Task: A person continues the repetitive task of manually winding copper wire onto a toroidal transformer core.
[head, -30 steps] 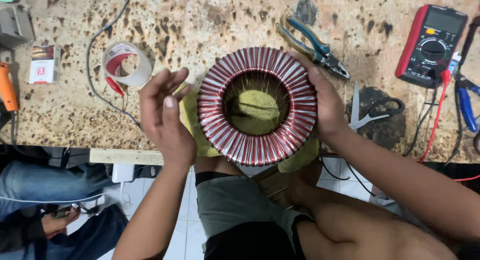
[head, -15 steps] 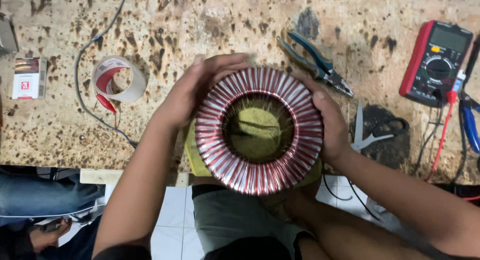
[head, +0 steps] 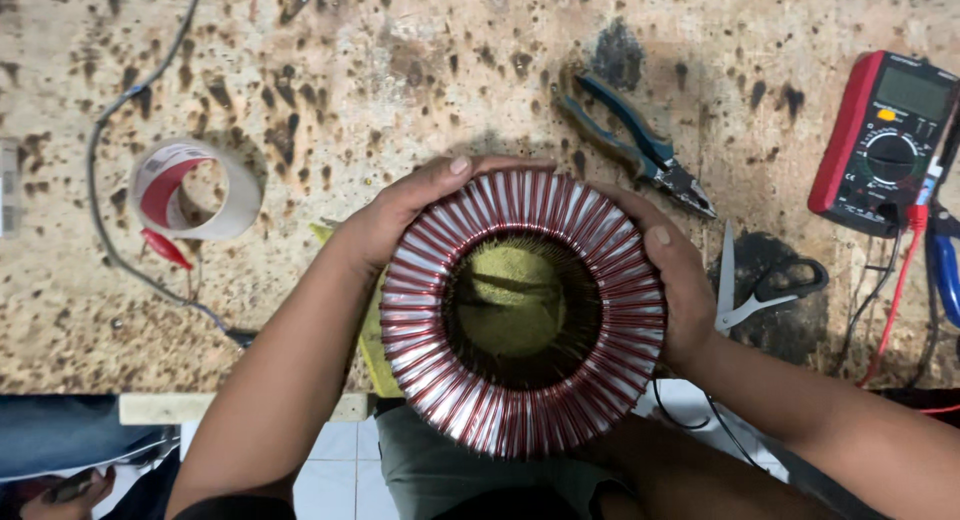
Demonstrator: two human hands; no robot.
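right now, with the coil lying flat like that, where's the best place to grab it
Probably by the outer wall of the coil, from two opposite sides. It is a wide ring lying with its hole facing up, so the curved rim gives palms a seat. The left hand and right hand already cup it that way, fingers curling over the far edge.

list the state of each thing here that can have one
toroidal coil: wound with copper wire, lying flat, gripped on both sides
left hand: fingers curled over the coil's far rim
right hand: clasping the coil's right side
pliers: closed, lying on the bench
scissors: lying on the bench, blades shut
multimeter: display blank
tape roll: lying flat
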